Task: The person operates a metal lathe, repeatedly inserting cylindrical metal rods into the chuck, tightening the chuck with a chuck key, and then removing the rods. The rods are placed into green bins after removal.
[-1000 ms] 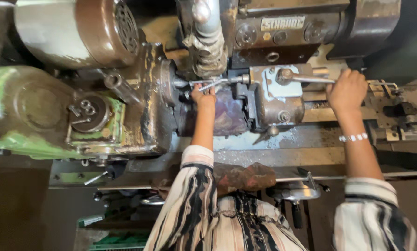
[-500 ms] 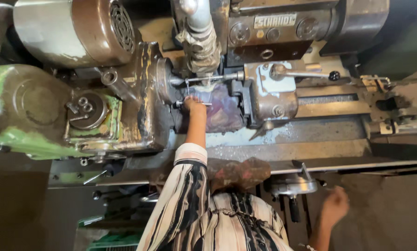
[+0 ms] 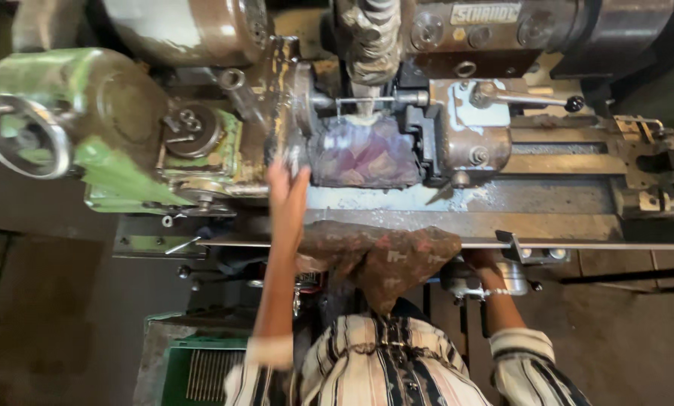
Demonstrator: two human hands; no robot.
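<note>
At the far left of the frame sits a round hand wheel (image 3: 23, 135) on a green machine part (image 3: 89, 113). Nobody touches it.

A bit right of that, near the middle, the left hand (image 3: 286, 184) reaches up toward the big metal machine. The hand is blurry. Its fingers look spread and seem to hold nothing, with the tips right by the round spinning part (image 3: 296, 105) and the edge of a purple cloth (image 3: 363, 154). I cannot tell if they touch it. The purple cloth lies in the middle of the frame, under a thin metal rod (image 3: 367, 99) that the machine holds.

To do this well, I think the left hand should keep its fingers flat and away from the round part, and touch only the cloth's edge. The loose striped sleeve (image 3: 265, 353) should stay back too.

Lower, in the middle, a brown rag (image 3: 386, 256) hangs over the front rail (image 3: 577, 244) of the machine.

To the right of the rag, the right hand (image 3: 481, 263) is low down, by a shiny metal handle (image 3: 502, 278). The rag hides most of it, so I cannot tell if its fingers grip the handle. It should turn slowly, I think.

At the upper right, a long lever (image 3: 528, 98) stands alone.
</note>
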